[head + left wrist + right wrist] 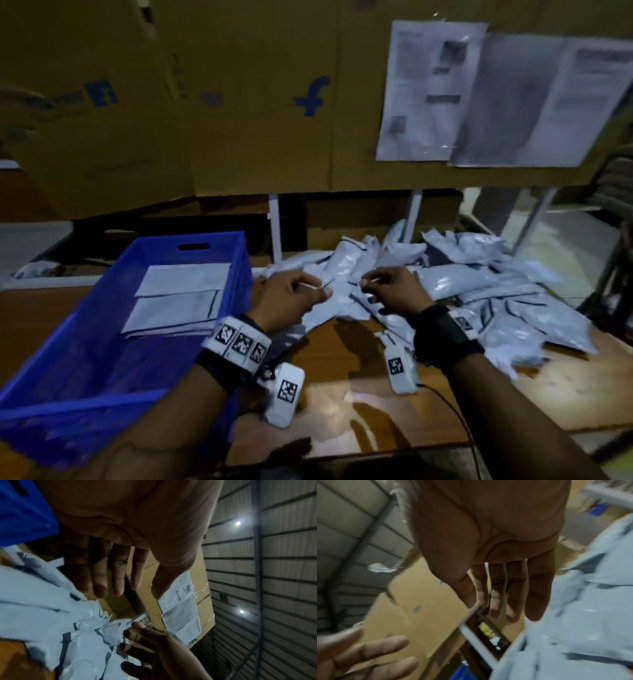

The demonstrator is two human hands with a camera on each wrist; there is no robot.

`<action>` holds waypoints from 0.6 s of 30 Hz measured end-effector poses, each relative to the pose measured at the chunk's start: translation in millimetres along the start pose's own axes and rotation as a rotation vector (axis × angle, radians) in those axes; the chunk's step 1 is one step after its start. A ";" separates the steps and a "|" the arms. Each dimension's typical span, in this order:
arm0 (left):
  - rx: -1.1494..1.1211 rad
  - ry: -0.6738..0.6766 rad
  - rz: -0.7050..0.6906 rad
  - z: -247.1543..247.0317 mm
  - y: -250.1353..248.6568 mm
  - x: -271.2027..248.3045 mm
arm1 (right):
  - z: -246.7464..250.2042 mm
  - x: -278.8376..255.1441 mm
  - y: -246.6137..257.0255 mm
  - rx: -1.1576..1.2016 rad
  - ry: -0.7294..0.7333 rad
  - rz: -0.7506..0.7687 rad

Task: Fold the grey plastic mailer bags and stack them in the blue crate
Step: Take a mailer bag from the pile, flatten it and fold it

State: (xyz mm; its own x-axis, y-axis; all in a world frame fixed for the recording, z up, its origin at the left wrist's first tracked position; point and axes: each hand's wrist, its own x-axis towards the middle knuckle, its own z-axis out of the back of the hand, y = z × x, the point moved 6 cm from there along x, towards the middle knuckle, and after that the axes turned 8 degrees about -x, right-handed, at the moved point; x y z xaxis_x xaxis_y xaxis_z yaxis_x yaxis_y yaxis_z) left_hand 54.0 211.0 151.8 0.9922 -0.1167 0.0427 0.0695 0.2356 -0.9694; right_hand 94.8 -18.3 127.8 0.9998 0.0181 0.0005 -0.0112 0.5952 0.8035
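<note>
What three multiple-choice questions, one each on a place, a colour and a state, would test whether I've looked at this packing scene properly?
1. Where does the pile of loose grey bags lie?
A. On the table, right of the blue crate
B. Inside the crate
C. On the floor

2. What colour is the letter f printed on the cardboard behind?
A. Red
B. Blue
C. Green

3. What state is the crate in?
A. Empty
B. Tipped on its side
C. Upright, with folded bags lying flat inside

Answers:
1 A: the head view shows the heap spread on the wooden top beside the crate.
2 B: the mark is blue on brown board.
3 C: flat folded bags rest on the crate's bottom.
</note>
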 end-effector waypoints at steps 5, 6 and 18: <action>-0.098 0.003 0.037 -56.2 30.9 60.1 | 14.6 43.3 -62.8 0.034 -0.047 -0.115; -0.112 0.007 0.041 -66.7 37.7 76.2 | 19.2 54.3 -73.2 0.043 -0.061 -0.135; 0.127 -0.040 -0.028 -177.9 85.1 304.3 | 96.9 167.8 -155.3 0.127 -0.195 -0.344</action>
State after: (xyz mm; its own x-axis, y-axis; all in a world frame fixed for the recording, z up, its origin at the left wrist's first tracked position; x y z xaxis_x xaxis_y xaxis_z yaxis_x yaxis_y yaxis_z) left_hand 343.5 23.8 39.3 0.9928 -0.0870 0.0819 0.1077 0.3534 -0.9293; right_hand 265.6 -185.5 60.8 0.9289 -0.3248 -0.1778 0.3138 0.4360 0.8434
